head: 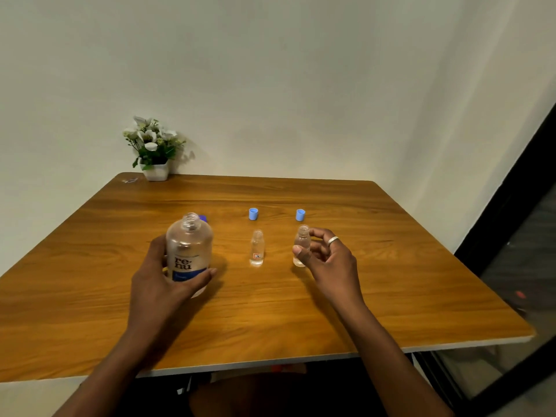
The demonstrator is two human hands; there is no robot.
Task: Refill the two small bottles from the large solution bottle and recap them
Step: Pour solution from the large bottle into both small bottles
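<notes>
The left hand (156, 275) grips the large bottle (188, 251); the right hand (328, 260) curls thumb and fingers round the right small bottle (303, 239).

Broad passage over the near desk (270, 320) and along its right side. Narrow lanes between large bottle (189, 251), middle small bottle (256, 248) and right small bottle (301, 246). Left blue cap (253, 214) and right blue cap (300, 215) just behind. Flower pot (155, 171) at far-left corner.

The left hand (162, 275) grips the uncapped renu solution bottle (188, 251). The right hand (328, 260) curls round one open small bottle (301, 242). The other small bottle (256, 248) stands between them.
</notes>
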